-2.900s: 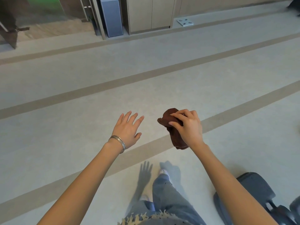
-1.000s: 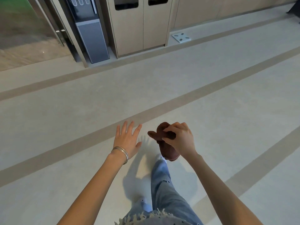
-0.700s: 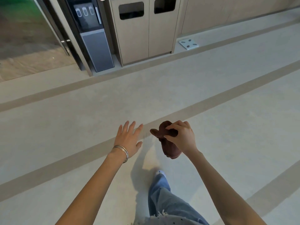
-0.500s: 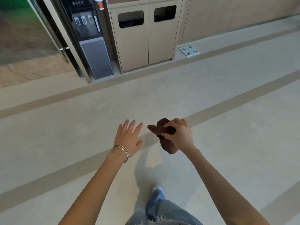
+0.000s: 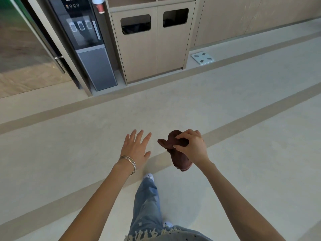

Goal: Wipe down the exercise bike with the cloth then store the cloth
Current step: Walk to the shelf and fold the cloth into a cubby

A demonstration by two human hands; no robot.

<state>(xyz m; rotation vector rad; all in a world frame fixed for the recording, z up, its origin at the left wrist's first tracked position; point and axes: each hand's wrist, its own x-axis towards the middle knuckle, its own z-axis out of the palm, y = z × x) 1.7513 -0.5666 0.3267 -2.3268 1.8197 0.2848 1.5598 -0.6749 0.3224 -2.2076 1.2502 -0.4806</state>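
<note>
Cloth (image 5: pixel 180 159), dark brown and bunched, is in the right hand (image 5: pixel 192 146). The curled fingertips (image 5: pixel 180 134) and thumb pinch its upper folds. One end pokes out toward the left, and the rest hangs below the palm, in the air above the floor (image 5: pixel 78 153). The back of this hand faces up, the wrist is bent, and the bare forearm runs back to the lower right.

The left hand (image 5: pixel 136 150) is just beside the cloth but apart from it. Its fingers (image 5: pixel 140 137) are straight and slightly spread, palm down, and hold nothing. Bangles (image 5: pixel 129 162) ring the wrist, and the forearm slopes back to the lower left.

Between the arms, a leg in frayed jeans (image 5: pixel 147 202) reaches forward, with a pale shoe (image 5: pixel 149 176) on a dark floor stripe. Well ahead stands a cabinet (image 5: pixel 152 49) with a dark slot in each of its two doors. A water dispenser (image 5: pixel 90 49) stands to its left, and a scale (image 5: pixel 202 57) lies on the floor to its right.
</note>
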